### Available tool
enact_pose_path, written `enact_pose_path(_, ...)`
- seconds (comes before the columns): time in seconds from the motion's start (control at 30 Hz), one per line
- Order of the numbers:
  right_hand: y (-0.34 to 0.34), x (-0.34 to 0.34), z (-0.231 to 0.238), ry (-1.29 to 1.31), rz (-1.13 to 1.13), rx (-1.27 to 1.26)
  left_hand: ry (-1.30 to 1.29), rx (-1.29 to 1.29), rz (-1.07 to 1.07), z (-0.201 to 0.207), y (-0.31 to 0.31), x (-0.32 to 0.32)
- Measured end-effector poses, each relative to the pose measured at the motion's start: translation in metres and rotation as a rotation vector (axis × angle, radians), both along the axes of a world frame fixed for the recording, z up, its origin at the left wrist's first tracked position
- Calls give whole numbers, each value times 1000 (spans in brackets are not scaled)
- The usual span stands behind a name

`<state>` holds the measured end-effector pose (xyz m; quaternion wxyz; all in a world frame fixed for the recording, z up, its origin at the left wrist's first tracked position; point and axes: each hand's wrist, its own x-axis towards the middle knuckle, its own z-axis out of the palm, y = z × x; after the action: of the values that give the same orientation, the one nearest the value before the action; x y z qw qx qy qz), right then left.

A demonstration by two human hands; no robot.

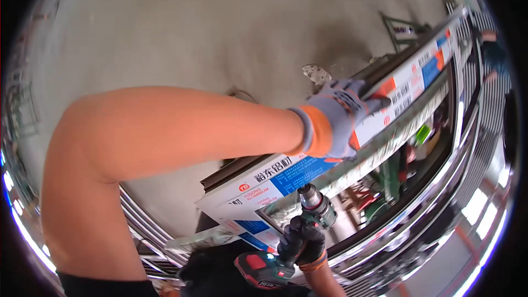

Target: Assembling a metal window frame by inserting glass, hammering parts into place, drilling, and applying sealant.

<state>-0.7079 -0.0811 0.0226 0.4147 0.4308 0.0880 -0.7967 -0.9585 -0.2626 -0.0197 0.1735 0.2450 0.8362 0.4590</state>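
Observation:
My left hand [341, 113], in a grey glove with an orange cuff, lies across a long aluminium frame [396, 99] wrapped in white, blue and orange printed film. Its fingers reach over the far dark edge and its thumb side rests toward the near edge. In a dark glove with an orange cuff, my right hand [303, 242] is wrapped round the grip of a green and black cordless drill [318, 209] with a red and black battery. The drill's chuck points up at the near side of the film-wrapped bar, close to it; I cannot make out a bit.
Bare metal bars [148, 225] are stacked at the lower left, with more along the right. A green metal stand [399, 30] and a crumpled light scrap [316, 73] are on the grey floor [181, 27] beyond. Another person [494, 55] is at the far right.

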Motion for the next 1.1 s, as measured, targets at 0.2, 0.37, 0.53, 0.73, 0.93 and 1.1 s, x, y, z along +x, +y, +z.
enact_pose_path(0.2,-9,8,6,-9,-1,134,-28,-21,4,0,-7,4)
enact_pose_path(0.37,-14,1,18,-50,36,336,-26,-19,-10,2,-4,4)
enact_pose_path(0.53,-5,10,14,128,11,361,5,-10,-16,-8,-8,1)
enact_pose_path(0.73,29,35,47,154,1,810,-88,140,27,-13,-7,2)
enact_pose_path(0.93,20,54,72,182,-48,857,5,169,70,-24,-18,12)
enact_pose_path(1.1,38,85,87,263,-74,825,100,137,120,-23,-8,11)
